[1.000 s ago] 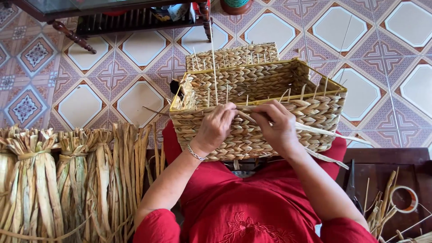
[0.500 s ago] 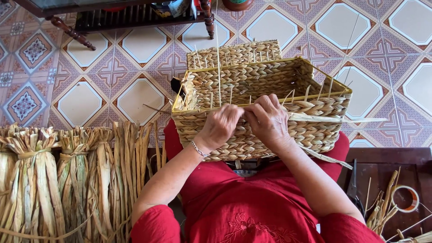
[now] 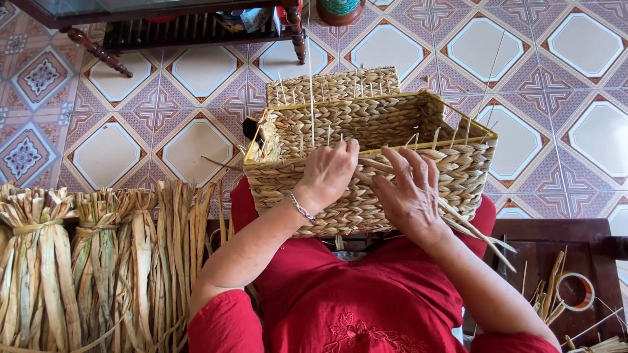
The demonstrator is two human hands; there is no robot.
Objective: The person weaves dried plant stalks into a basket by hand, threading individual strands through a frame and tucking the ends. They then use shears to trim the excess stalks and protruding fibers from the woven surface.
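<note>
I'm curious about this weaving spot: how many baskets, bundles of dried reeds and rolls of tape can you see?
Woven baskets: 2, the one under the hands and a second behind it.
Tied bundles of dried reeds: 3, at and.
Rolls of tape: 1.
Total: 6.

Our right hand (image 3: 411, 196) opens from the fist it made half a second ago, fingers now spread flat over the near wall of the woven basket (image 3: 366, 153). The loose straw strands (image 3: 468, 225) swing from level down to our right, and our left hand (image 3: 327, 173) lifts onto the rim.
</note>
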